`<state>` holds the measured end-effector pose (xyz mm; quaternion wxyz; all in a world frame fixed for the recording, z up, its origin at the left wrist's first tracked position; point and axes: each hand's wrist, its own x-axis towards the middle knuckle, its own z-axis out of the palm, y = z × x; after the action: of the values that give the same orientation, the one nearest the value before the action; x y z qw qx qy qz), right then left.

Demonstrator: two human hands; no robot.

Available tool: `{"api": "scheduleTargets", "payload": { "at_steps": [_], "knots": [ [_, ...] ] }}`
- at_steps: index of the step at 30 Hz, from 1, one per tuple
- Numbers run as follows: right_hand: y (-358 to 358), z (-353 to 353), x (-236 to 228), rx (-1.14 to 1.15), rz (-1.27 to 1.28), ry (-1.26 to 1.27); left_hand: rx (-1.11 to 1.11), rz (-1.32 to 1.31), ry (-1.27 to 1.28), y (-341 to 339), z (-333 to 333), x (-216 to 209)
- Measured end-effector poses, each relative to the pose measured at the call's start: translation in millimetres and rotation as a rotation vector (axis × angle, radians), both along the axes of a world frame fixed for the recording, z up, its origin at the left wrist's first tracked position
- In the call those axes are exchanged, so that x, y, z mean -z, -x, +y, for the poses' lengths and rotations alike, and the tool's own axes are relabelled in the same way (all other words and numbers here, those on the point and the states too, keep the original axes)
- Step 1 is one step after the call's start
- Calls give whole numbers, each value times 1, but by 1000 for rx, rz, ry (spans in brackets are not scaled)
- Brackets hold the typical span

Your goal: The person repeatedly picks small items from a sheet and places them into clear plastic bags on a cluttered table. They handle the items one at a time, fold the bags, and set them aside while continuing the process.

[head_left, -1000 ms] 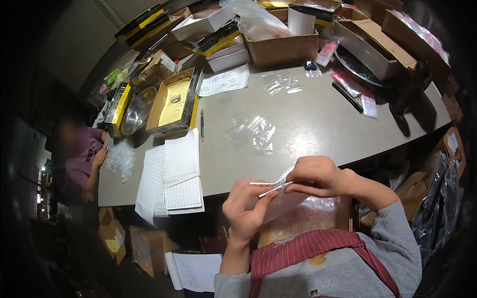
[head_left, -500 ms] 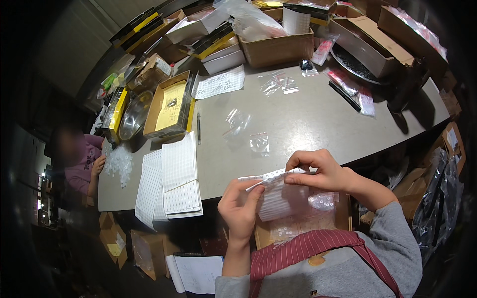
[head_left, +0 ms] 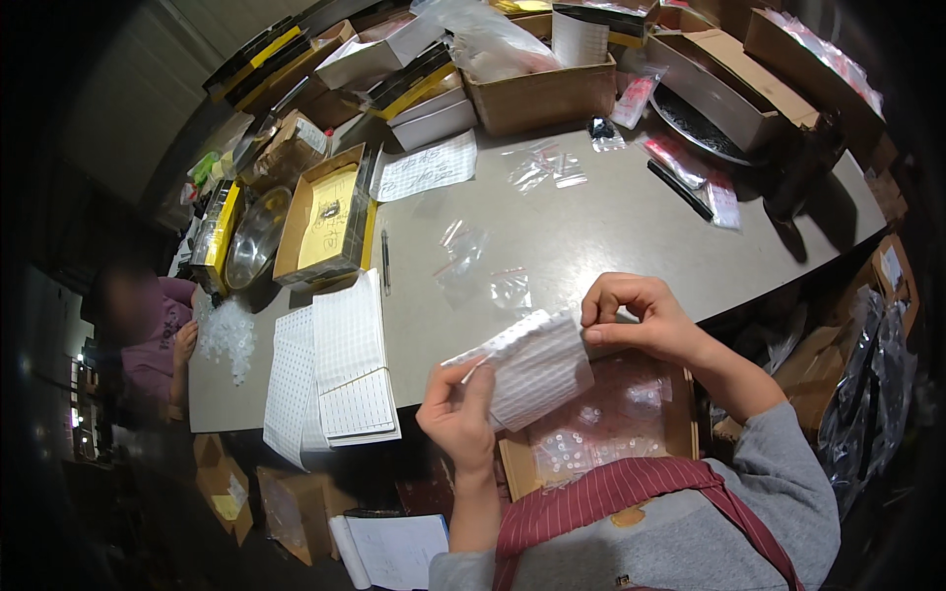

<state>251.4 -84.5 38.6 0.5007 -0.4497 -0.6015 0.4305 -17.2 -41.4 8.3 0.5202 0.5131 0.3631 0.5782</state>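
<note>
A sheet of small printed labels (head_left: 544,369) is held tilted above my lap, its upper edge bent over. My left hand (head_left: 461,412) pinches its left end between thumb and fingers. Beside its upper right corner, my right hand (head_left: 645,320) has thumb and forefinger pressed together; whatever they hold is too small to make out. Below the sheet, an open cardboard box (head_left: 687,419) contains clear plastic bags (head_left: 581,448) with small whitish round pieces. A clear zip bag (head_left: 510,288) lies on the table just beyond the sheet.
On the grey table (head_left: 591,236) lie stacked label sheets (head_left: 350,364), a pen (head_left: 385,261), a black marker (head_left: 680,189) and more zip bags (head_left: 547,165). Boxes, including a brown carton (head_left: 542,98), line the back. Another person (head_left: 158,340) sits at the left by clear plastic pieces (head_left: 227,335).
The label sheet has turned, showing more of its face, and its right end is lower. My right hand has shifted slightly up from its edge; my left hand moved slightly left.
</note>
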Motion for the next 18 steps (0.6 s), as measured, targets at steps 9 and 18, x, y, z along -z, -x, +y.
{"api": "scheduleTargets", "payload": {
  "at_steps": [9,18],
  "knots": [
    [4,43,-29,-240,-315,107,202,213,-177,5,8,0],
    [17,59,-26,-271,-472,184,152,150,-87,21,20,6]
  ]
}}
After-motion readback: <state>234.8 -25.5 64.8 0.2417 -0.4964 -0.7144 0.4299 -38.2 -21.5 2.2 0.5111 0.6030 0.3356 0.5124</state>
